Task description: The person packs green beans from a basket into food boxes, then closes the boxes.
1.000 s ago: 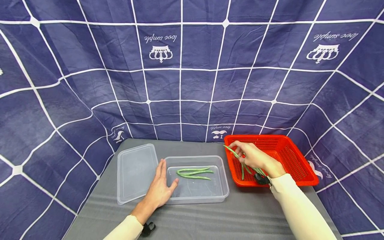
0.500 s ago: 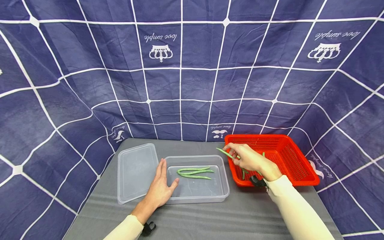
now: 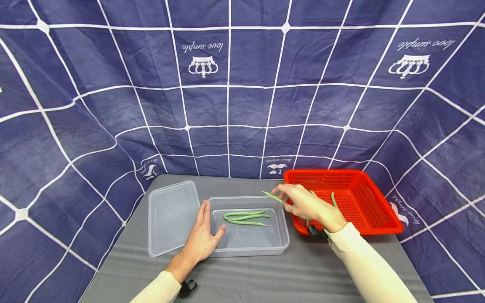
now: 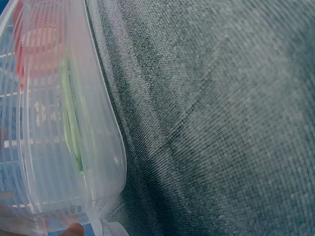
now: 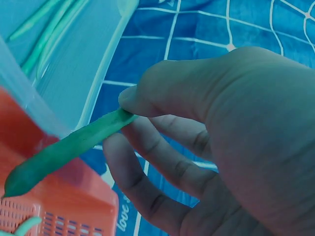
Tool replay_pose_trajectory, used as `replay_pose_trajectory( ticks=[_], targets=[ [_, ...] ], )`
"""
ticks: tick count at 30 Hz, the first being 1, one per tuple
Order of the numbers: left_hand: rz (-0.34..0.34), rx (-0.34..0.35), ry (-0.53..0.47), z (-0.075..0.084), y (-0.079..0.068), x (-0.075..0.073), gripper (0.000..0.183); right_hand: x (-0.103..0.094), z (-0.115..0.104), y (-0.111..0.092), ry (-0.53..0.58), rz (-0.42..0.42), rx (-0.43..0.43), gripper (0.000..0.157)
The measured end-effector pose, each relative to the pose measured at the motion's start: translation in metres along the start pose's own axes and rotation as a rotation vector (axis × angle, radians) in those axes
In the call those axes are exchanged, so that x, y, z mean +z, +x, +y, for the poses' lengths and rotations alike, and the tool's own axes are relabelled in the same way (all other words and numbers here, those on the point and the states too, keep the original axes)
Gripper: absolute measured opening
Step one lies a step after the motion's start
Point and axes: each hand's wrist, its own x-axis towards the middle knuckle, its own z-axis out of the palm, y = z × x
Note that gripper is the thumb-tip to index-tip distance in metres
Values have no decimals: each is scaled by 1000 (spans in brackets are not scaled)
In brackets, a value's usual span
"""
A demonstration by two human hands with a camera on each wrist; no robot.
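We are holding a long green bean (image 3: 271, 196) pinched between the thumb and fingers (image 5: 147, 98) of our right hand (image 3: 305, 204); the bean is in the air over the gap where the red perforated plastic basket (image 3: 373, 202) meets the clear rectangular plastic container (image 3: 282, 219), its free tip pointing toward the container; in the right wrist view the same bean (image 5: 69, 147) is slanting down out of the pinch with the red basket wall below it.

Our left hand (image 3: 201, 237) is resting flat, fingers straight and close together, on the left rim of the clear container, bracing it on the grey counter (image 3: 295, 273); the container's clear flat lid (image 3: 170, 216) is lying just beside it on the left; three green beans (image 3: 245, 218) are lying side by side on the container floor, and the left wrist view is showing them only as a green blur (image 4: 71, 123) through the plastic wall.

A few more green beans (image 3: 333, 198) are lying in the basket.

We judge that we are carrying one bean across from basket to container; the next move, as we read it, is calling for a short reach leftward over the container wall, a lowering beside the three beans, and an opening of the pinch, with the left hand holding the container steady.
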Motion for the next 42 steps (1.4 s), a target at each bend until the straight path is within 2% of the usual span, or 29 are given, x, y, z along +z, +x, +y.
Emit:
replay_pose_trajectory(
  ticks=[4,11,21,30,36,42],
  targets=[
    [-5,2,-2,0,0,1,106,6,-6,4,11,-2,-49,48],
    [-1,11,-14,0,0,-1,106,17,-21,12,45,-54,-68,44],
    [6,49,-19,-4,-2,-3,100,32,-45,25,43,-46,-151,39],
    [4,51,-19,-4,0,1,98,56,-62,34,25,-88,-164,35],
    [-8,41,-41,-4,0,1,97,68,-67,39,56,-120,-177,36],
    [-3,51,-48,-4,0,1,95,79,-70,41,37,-142,-147,32]
  ],
)
